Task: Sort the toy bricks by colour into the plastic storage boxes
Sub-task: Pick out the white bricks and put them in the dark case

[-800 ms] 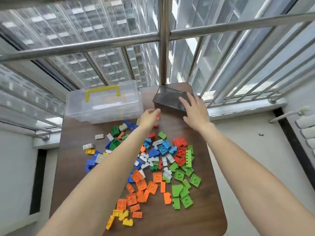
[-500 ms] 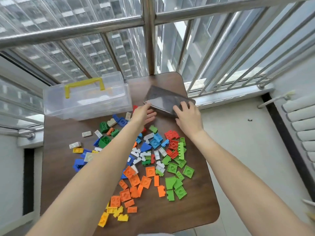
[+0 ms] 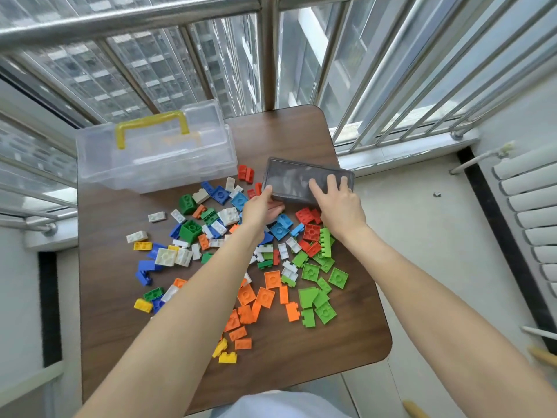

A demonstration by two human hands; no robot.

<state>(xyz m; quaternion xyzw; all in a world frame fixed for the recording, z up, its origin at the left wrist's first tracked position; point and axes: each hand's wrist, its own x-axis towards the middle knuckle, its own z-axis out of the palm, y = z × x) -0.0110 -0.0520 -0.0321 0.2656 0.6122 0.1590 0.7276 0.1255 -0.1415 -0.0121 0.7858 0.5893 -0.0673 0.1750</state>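
A flat dark grey plastic box [image 3: 295,179] lies tilted at the table's far right, above the bricks. My left hand [image 3: 259,208] grips its near left corner, thumb on top and fingers curled beneath. My right hand [image 3: 339,203] lies on its right part with fingers spread flat over the top. A clear storage box [image 3: 150,164] with a yellow handle [image 3: 150,128] stands shut at the far left. Several loose bricks [image 3: 250,257] in red, blue, green, orange, yellow and white cover the middle of the table.
The small brown table [image 3: 346,333] stands against a steel balcony railing [image 3: 268,52]. A tiled floor drops off on the right, where a white ribbed radiator [image 3: 530,224] lines the wall.
Both hands have drawn the grey box toward me from the table's far edge and levelled it. My left hand has shifted from the bricks to the box's corner. The camera has tipped downward.
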